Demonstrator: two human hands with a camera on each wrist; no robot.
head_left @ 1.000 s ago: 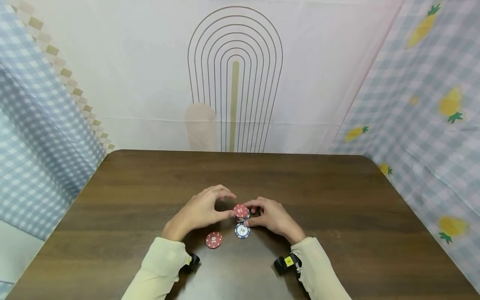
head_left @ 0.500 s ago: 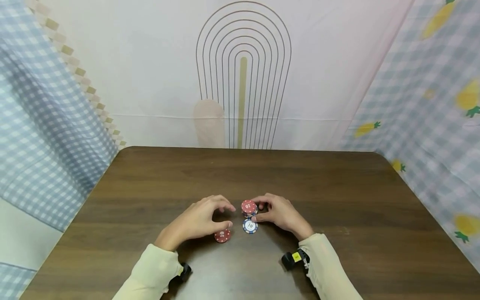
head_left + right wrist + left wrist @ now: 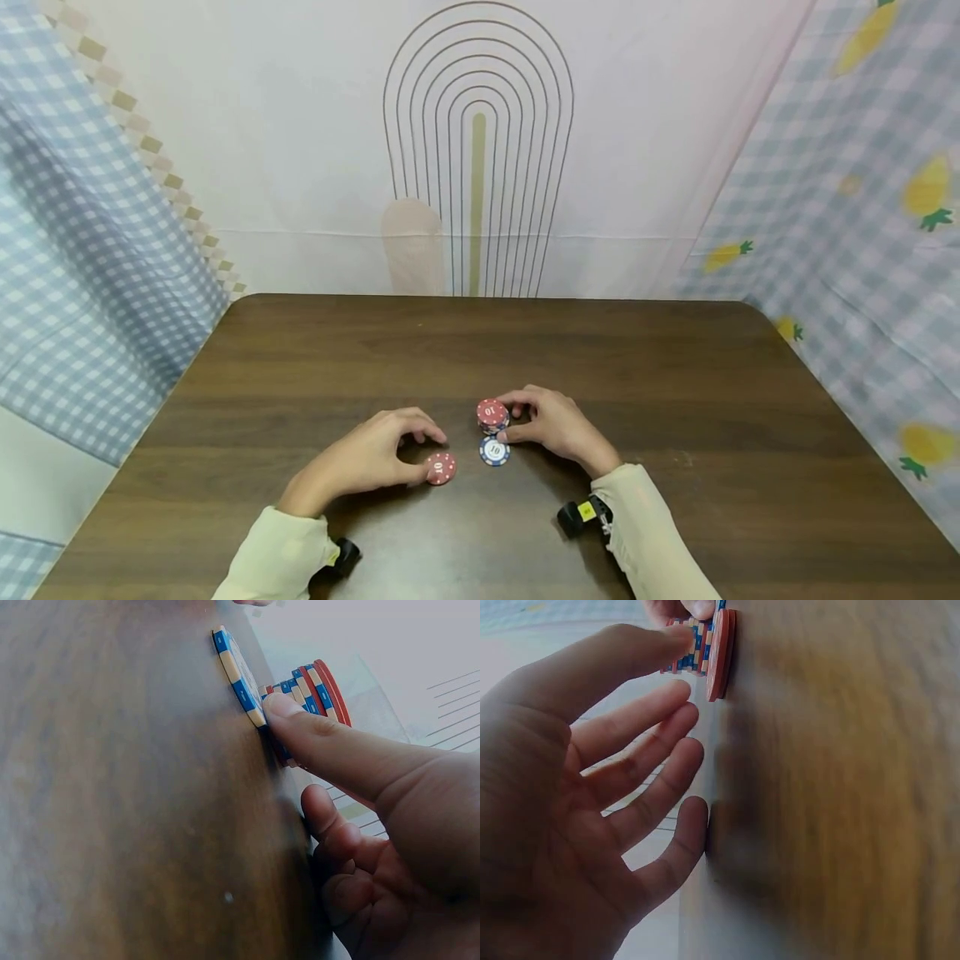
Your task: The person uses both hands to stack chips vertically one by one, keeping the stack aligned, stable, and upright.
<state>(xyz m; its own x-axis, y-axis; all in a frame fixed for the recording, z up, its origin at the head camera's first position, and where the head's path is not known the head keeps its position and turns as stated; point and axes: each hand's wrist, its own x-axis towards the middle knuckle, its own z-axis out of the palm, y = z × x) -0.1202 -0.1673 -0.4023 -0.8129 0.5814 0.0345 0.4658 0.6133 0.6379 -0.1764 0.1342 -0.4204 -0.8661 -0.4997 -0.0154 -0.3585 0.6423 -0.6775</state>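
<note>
A short stack of poker chips [image 3: 492, 417], red on top with blue and white ones below, stands mid-table. My right hand [image 3: 558, 429] holds the stack from its right side, thumb at the near side and index finger at the far side. In front of the stack a blue-and-white poker chip [image 3: 495, 452] lies flat, close by the right thumb [image 3: 285, 705]. To the left lies a red poker chip [image 3: 442, 469]. My left hand [image 3: 367, 457] is at this red chip, thumb right at its left edge and the other fingers [image 3: 664, 780] loosely spread behind it.
The brown wooden table [image 3: 675, 400] stretches out on all sides of the chips. Behind it hangs a white cloth [image 3: 300, 150] with an arch pattern, with checked curtains [image 3: 90, 250] at the sides. A black wrist camera [image 3: 573, 518] sits under the right sleeve.
My left hand has drawn back from the stack, moving left and nearer to the red chip on the table. My right hand has stayed at the stack. The head view has shifted slightly.
</note>
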